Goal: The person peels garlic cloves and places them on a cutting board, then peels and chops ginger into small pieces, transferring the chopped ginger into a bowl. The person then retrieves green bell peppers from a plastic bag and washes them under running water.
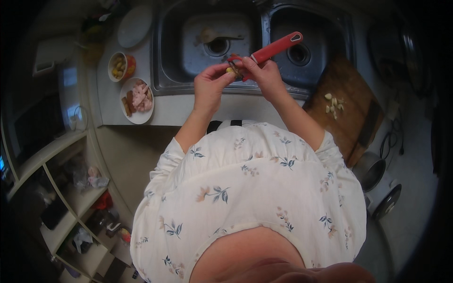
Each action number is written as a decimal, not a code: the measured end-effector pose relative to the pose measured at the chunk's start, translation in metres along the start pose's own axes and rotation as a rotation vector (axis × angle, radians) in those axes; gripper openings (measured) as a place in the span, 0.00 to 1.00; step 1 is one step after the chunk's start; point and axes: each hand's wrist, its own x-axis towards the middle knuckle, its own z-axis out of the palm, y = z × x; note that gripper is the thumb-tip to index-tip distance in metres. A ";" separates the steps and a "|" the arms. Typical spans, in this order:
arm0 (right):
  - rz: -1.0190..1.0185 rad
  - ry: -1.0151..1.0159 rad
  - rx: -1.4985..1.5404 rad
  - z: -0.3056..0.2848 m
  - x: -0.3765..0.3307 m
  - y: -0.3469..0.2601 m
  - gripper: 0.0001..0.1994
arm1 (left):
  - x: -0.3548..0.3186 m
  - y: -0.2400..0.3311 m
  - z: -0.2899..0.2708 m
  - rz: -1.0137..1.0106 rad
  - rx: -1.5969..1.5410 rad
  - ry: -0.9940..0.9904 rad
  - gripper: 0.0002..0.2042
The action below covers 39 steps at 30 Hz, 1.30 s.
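Over the front rim of the sink, my left hand (pixel 211 85) pinches a small yellow, ginger-like piece (pixel 230 70) between thumb and fingertips. My right hand (pixel 265 79) is closed around the head end of a red-handled peeler (pixel 277 47). The peeler's handle points up and to the right, over the sink divider. Its blade end is against or very near the yellow piece; my fingers partly cover where they meet. Below both hands lies the left sink basin (pixel 188 47), with a pale, long scrap (pixel 207 35) beside its drain.
At right, a wooden cutting board (pixel 349 85) bears several peeled garlic cloves (pixel 334 104) and a dark-handled knife (pixel 370 123). A pot (pixel 369 166) stands nearer me. On the left counter are a plate of raw meat (pixel 138 117), a bowl with yellowish pieces (pixel 128 66) and a white plate (pixel 135 26).
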 end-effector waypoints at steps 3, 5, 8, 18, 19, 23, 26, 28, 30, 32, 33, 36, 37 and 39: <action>-0.026 0.000 -0.049 0.001 -0.003 0.002 0.12 | 0.000 -0.001 0.000 -0.035 0.005 0.009 0.11; -0.030 -0.005 0.036 -0.001 -0.003 0.003 0.12 | -0.001 0.000 -0.001 -0.057 -0.010 0.010 0.10; 0.017 0.130 0.012 -0.006 0.002 0.002 0.12 | -0.001 0.002 -0.003 -0.076 -0.066 -0.004 0.10; -0.026 -0.001 -0.052 0.005 -0.005 -0.008 0.11 | 0.004 0.006 0.003 -0.074 -0.134 -0.021 0.12; -0.042 0.008 -0.078 0.007 -0.006 -0.008 0.11 | 0.004 0.006 0.004 -0.070 -0.128 -0.017 0.12; -0.069 0.037 -0.046 0.010 -0.007 -0.007 0.10 | 0.003 0.001 0.004 -0.039 -0.107 0.017 0.12; -0.143 0.033 -0.257 0.008 -0.009 -0.002 0.11 | 0.002 -0.004 0.002 -0.028 -0.109 0.016 0.11; -0.133 0.035 -0.182 0.008 -0.008 0.002 0.11 | 0.001 -0.004 -0.003 -0.050 -0.107 0.010 0.10; -0.131 0.045 -0.104 0.006 -0.005 0.004 0.11 | 0.001 -0.003 -0.006 -0.082 -0.143 -0.016 0.10; -0.084 0.077 -0.044 0.003 -0.001 0.003 0.12 | 0.002 0.000 -0.009 -0.098 -0.191 -0.034 0.10; -0.061 0.058 0.008 -0.001 0.001 -0.001 0.13 | 0.002 0.002 -0.011 -0.103 -0.219 -0.043 0.10; 0.026 -0.007 0.100 -0.006 0.004 -0.008 0.15 | 0.004 0.005 -0.011 -0.093 -0.210 -0.037 0.10; 0.029 -0.023 0.076 -0.004 0.004 -0.009 0.14 | 0.005 0.005 -0.010 -0.083 -0.190 -0.025 0.11; 0.011 -0.057 -0.003 0.000 0.002 -0.009 0.13 | 0.006 0.005 -0.009 -0.079 -0.155 -0.030 0.11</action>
